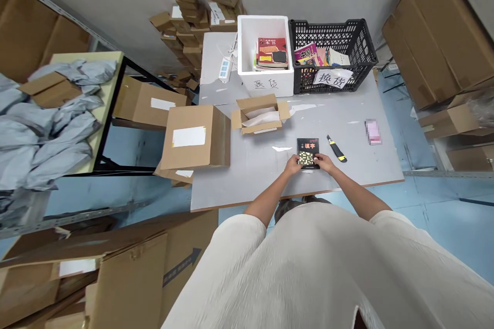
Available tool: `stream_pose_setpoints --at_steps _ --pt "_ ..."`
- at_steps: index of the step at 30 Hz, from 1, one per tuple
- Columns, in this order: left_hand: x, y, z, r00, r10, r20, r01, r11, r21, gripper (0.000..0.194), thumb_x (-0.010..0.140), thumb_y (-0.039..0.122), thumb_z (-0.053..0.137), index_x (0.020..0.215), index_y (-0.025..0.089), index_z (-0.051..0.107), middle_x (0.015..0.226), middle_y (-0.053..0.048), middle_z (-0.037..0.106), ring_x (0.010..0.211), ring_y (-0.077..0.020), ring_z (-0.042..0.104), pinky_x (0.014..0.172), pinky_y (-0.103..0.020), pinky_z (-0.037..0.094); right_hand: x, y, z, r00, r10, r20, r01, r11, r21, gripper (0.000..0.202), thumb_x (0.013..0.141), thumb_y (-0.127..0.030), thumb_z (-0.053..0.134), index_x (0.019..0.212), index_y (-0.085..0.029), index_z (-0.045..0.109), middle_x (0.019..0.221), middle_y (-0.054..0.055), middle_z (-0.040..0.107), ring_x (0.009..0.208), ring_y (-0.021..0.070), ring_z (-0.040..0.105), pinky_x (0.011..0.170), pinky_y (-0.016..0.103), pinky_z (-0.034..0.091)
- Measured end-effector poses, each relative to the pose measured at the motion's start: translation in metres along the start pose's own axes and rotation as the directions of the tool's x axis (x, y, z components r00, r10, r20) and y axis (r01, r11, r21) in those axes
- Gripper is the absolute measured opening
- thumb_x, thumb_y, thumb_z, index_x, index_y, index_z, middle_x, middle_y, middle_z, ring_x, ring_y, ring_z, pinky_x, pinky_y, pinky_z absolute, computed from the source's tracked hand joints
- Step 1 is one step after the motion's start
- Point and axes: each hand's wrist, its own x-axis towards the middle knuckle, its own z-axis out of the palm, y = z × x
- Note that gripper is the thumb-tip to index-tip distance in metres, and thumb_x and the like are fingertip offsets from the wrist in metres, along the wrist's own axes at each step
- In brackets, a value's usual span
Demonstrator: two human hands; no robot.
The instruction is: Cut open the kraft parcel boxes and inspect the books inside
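A small black book (307, 147) with orange characters and a yellow grid on its cover is near the front edge of the grey table (247, 185). My left hand (293, 165) grips its lower left edge, and my right hand (323, 162) grips the lower right edge, thumbs on the cover. Just right of the book lies a black and yellow utility knife (337, 148). Up and to the left stands an open small cardboard box (261, 126) with white wrapping inside.
Behind are a white foam bin (266, 83) and a black crate (353, 77), both holding books. A large carton (193, 149) stands at the left. A pink pixelated item (373, 131) lies at the right.
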Motion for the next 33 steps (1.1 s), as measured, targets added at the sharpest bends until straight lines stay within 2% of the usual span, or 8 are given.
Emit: stream_pose_setpoints --at_steps 5,8,11,14,19,23,28,33 --pt "-0.009 0.003 -0.009 0.980 -0.185 -0.071 0.190 0.979 0.071 0.030 0.087 0.027 0.080 0.106 0.023 0.058 0.089 -0.001 0.072 0.092 -0.0219 0.072 0.095 -0.033 0.052 -0.012 -0.004 0.004 0.995 0.098 0.037 -0.101 0.990 0.098 0.039 0.085 -0.027 0.071 0.123 -0.020 0.080 0.103 0.006 0.082 0.097 0.0222 0.076 0.101 0.041 0.061" --pt "-0.015 0.007 -0.014 0.978 -0.206 -0.030 0.207 0.977 0.045 0.020 0.087 0.031 0.079 0.088 0.023 0.061 0.079 -0.001 0.070 0.088 -0.0243 0.072 0.089 -0.033 0.051 -0.018 -0.009 0.009 0.990 0.126 0.070 -0.133 0.985 0.112 0.039 0.085 -0.025 0.071 0.123 -0.018 0.078 0.107 0.008 0.082 0.099 0.0228 0.076 0.103 0.042 0.060" --pt "-0.020 0.009 -0.019 0.983 -0.183 -0.005 0.183 0.983 0.035 0.022 0.087 0.029 0.077 0.076 0.023 0.059 0.069 0.001 0.065 0.078 -0.0216 0.068 0.083 -0.031 0.052 -0.022 -0.015 0.016 0.992 0.119 0.038 -0.123 0.985 0.123 0.042 0.084 -0.020 0.072 0.126 -0.019 0.075 0.120 0.011 0.081 0.108 0.0245 0.076 0.105 0.042 0.060" --pt "-0.024 0.011 -0.027 0.990 -0.139 -0.004 0.139 0.990 -0.015 0.016 0.087 0.027 0.075 0.080 0.022 0.061 0.068 0.003 0.065 0.074 -0.0192 0.066 0.083 -0.031 0.053 -0.024 -0.022 0.022 0.992 0.130 0.001 -0.127 0.970 0.207 0.049 0.079 -0.015 0.073 0.127 -0.019 0.071 0.122 0.011 0.081 0.106 0.0252 0.077 0.101 0.042 0.062" --pt "-0.028 0.019 -0.046 0.999 -0.026 0.026 0.032 0.959 -0.280 0.006 0.088 0.023 0.071 0.090 0.020 0.066 0.085 -0.003 0.077 0.083 -0.0203 0.073 0.087 -0.034 0.059 -0.025 -0.032 0.020 0.996 0.081 0.047 -0.093 0.934 0.346 0.034 0.076 -0.032 0.082 0.107 -0.022 0.072 0.090 0.002 0.080 0.085 0.0220 0.073 0.084 0.038 0.063" --pt "-0.031 0.024 -0.063 1.000 0.025 0.006 -0.021 0.942 -0.334 0.007 0.090 0.023 0.070 0.096 0.018 0.071 0.094 -0.006 0.081 0.092 -0.0221 0.076 0.092 -0.035 0.060 -0.026 -0.042 0.011 0.996 0.023 0.087 -0.058 0.904 0.424 0.033 0.071 -0.049 0.085 0.081 -0.023 0.068 0.079 0.001 0.075 0.076 0.0187 0.066 0.073 0.032 0.056" --pt "-0.036 0.031 -0.078 0.995 0.086 -0.042 -0.093 0.971 -0.220 0.015 0.092 0.026 0.071 0.104 0.018 0.075 0.095 -0.005 0.081 0.091 -0.0213 0.074 0.094 -0.035 0.060 -0.029 -0.062 0.007 0.995 -0.084 0.048 0.050 0.874 0.484 0.045 0.065 -0.059 0.085 0.087 -0.023 0.070 0.078 0.001 0.075 0.075 0.0198 0.065 0.070 0.032 0.052" --pt "-0.045 0.047 -0.087 0.951 0.178 -0.254 -0.176 0.984 0.030 0.030 0.095 0.018 0.067 0.124 0.020 0.072 0.128 -0.010 0.075 0.102 -0.0207 0.074 0.104 -0.038 0.057 -0.033 -0.081 0.011 0.989 -0.148 -0.030 0.145 0.877 0.458 0.048 0.067 -0.061 0.086 0.092 -0.022 0.074 0.083 0.004 0.079 0.080 0.0227 0.070 0.077 0.035 0.055"
